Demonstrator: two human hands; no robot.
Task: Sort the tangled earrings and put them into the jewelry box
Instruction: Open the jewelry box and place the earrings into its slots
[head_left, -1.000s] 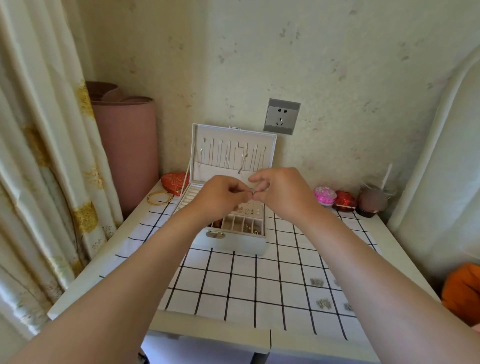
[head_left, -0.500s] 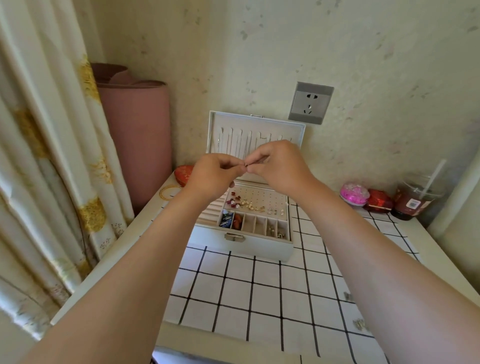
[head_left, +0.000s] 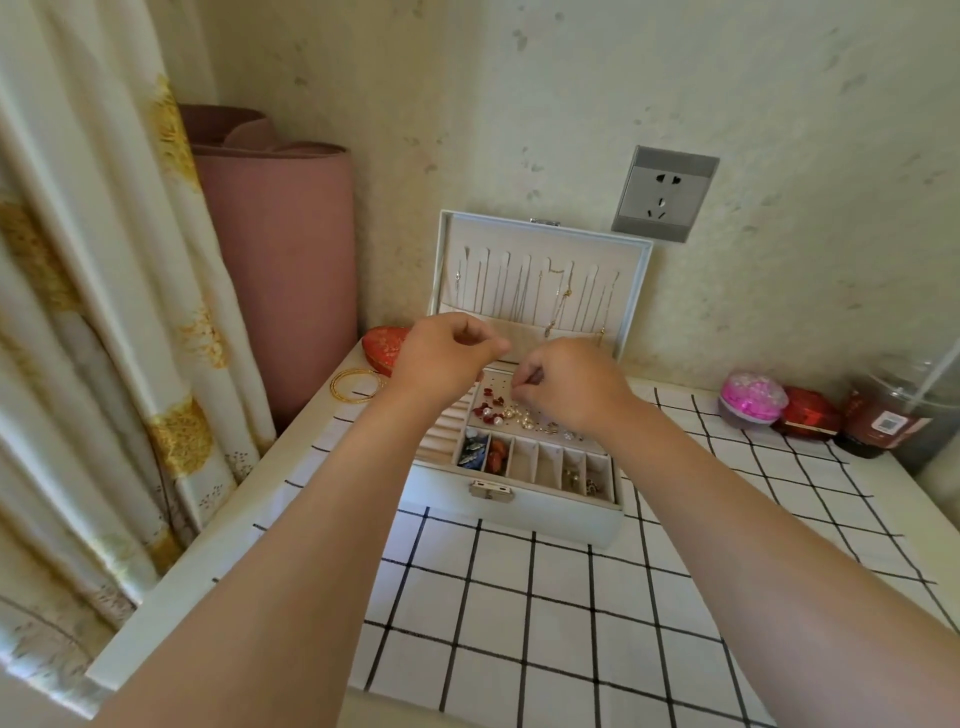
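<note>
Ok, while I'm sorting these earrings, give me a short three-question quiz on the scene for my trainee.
1. True or false: the jewelry box stands with its lid raised.
2. Where do the gold bangles lie? A) on the table, left of the box B) in a front compartment C) hung inside the lid
3. Fill in: the blue pieces sit in the ___ compartment of the front row.
Key: 1 true; 2 A; 3 leftmost.
</note>
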